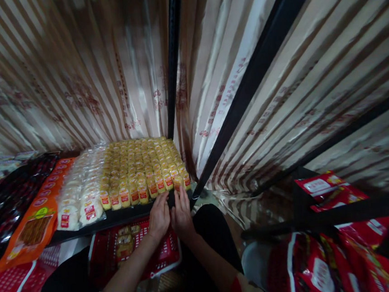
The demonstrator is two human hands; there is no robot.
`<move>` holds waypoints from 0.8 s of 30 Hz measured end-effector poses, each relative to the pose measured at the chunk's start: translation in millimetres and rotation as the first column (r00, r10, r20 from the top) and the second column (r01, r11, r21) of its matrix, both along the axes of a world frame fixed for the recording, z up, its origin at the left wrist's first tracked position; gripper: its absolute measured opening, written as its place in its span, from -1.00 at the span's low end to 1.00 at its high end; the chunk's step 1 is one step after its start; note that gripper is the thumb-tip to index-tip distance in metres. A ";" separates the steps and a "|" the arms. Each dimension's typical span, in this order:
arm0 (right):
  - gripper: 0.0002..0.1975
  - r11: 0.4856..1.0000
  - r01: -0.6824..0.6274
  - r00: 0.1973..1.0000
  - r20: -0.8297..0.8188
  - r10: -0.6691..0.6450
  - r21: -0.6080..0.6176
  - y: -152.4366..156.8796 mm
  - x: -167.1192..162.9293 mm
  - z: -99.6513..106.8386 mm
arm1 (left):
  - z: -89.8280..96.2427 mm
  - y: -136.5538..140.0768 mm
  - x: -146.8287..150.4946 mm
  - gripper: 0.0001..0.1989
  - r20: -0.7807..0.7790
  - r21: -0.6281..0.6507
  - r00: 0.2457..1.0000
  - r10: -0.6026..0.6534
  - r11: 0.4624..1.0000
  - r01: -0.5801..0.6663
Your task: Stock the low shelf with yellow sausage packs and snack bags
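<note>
Rows of yellow wrapped snack cakes (138, 169) with red labels stand tightly packed on a black shelf (128, 211). My left hand (159, 216) lies at the shelf's front edge, fingers stretched forward towards the front ends of the rows. Beside it, my right hand (182, 214) reaches up with extended fingers that touch the front packets of the rightmost rows. I see nothing held in either hand, though the undersides of the fingers are hidden. Below my forearms, a red plastic basket (101, 252) contains several of the same yellow packets (125, 247).
White wrapped packets (91, 207) and an orange bag (39, 223) sit left of the yellow rows, with dark shiny packs (18, 197) farther left. Black poles (232, 111) and a pleated curtain (133, 69) rise behind. Red packages (321, 266) fill the lower right.
</note>
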State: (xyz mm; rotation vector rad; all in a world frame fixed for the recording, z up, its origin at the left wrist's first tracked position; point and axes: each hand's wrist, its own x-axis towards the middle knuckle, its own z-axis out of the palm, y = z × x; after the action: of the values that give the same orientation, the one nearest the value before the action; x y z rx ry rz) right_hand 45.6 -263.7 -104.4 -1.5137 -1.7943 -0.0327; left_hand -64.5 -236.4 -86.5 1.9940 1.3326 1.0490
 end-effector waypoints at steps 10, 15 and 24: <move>-0.41 1.000 0.002 0.995 -0.099 -0.001 0.007 12.5 12.0 -22.2 | -4.7 9.4 44.4 -0.58 0.135 -0.252 0.980 0.143 0.962 -0.105; -0.43 1.000 0.000 0.990 -0.140 -0.001 -0.008 20.3 14.6 -21.9 | -6.4 9.6 46.9 -0.60 0.207 -0.186 0.973 0.101 0.981 -0.062; -0.44 1.000 -0.009 0.995 -0.104 0.008 -0.011 14.2 17.0 -19.8 | -15.7 11.9 45.0 -0.60 0.099 -0.096 0.989 0.105 0.991 -0.096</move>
State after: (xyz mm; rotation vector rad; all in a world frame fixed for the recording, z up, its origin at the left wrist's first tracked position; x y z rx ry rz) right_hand 62.5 -249.5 -124.2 -1.4881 -1.7210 0.0600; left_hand -19.5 -224.5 -102.2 1.7974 1.4118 1.1021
